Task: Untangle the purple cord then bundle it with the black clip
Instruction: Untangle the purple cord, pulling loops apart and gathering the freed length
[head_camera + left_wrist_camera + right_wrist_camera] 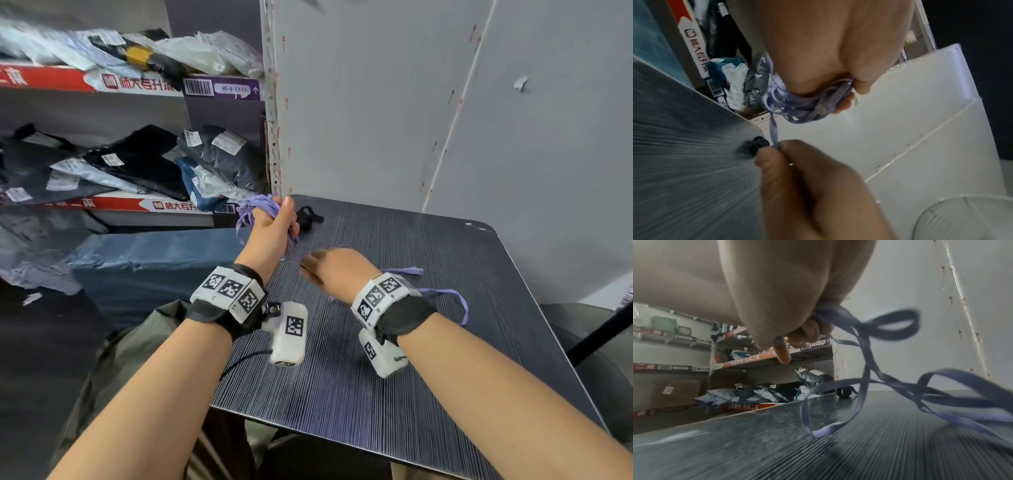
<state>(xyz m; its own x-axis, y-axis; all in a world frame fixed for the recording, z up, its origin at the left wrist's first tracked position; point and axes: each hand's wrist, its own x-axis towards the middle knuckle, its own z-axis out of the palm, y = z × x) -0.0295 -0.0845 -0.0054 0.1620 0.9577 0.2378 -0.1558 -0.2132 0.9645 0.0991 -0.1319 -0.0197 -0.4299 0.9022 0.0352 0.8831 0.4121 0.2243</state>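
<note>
My left hand (pixel 284 219) is raised over the far left corner of the dark striped table (pixel 411 359) and grips a coiled bunch of the purple cord (pixel 260 205). In the left wrist view the bunch (pixel 807 105) sits in its curled fingers (pixel 861 82). My right hand (pixel 308 270) is lower and closer to me, pinching one strand (pixel 773 129) that runs up to the bunch. From that hand loose loops (pixel 865 369) hang to the table and trail right (pixel 459 301). The black clip (pixel 308 217) lies on the table just beyond both hands, untouched.
Shelves (pixel 137 85) stacked with wrapped parcels stand to the left, and a blue-wrapped bundle (pixel 154 263) lies below them beside the table. Grey wall panels (pixel 376 120) close off the back. A dark seat (pixel 603 359) is past the table's right edge.
</note>
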